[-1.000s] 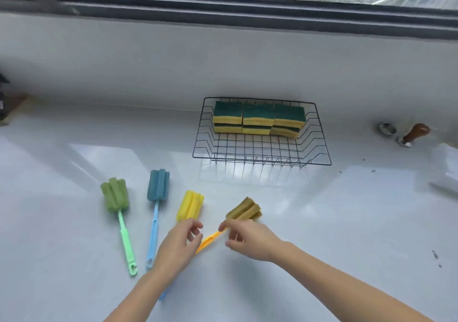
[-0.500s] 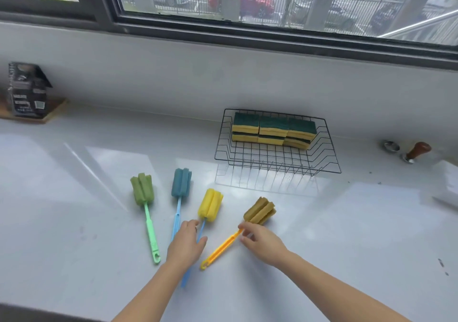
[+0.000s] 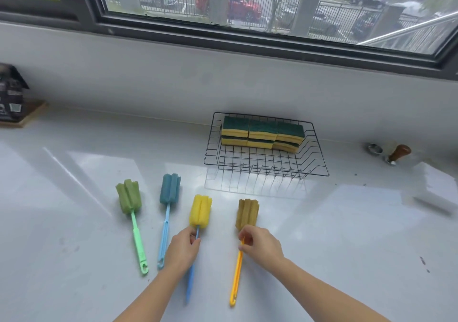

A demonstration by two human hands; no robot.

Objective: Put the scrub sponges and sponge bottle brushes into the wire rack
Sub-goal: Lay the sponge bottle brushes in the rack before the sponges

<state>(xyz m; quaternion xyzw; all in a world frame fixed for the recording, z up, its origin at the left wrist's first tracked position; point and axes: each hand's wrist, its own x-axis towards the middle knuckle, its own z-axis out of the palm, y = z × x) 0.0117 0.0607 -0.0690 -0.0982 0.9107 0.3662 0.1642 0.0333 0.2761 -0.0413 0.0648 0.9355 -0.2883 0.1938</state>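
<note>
A black wire rack [image 3: 314, 170] stands at the back of the white counter, with several yellow-and-green scrub sponges [image 3: 262, 133] stacked along its far side. In front lie the sponge bottle brushes: a green one [image 3: 128, 196], a teal one with a light blue handle [image 3: 169, 189], a yellow one with a blue handle [image 3: 200, 211] and an olive-brown one with an orange handle [image 3: 247, 213]. My left hand [image 3: 182, 249] pinches the yellow brush's handle just below the sponge head. My right hand [image 3: 262, 243] pinches the orange handle below the brown head.
A dark carton on a wooden board [image 3: 11, 101] stands at the far left. A wooden-handled tamper [image 3: 399, 153] and a small metal ring [image 3: 374, 148] sit at the right, near a white block [image 3: 436, 187]. The wall and window sill rise behind the rack.
The brown brush has swung from slanted to nearly straight, in line with the others. My left hand has closed on the yellow brush's handle. The view has tilted up.
</note>
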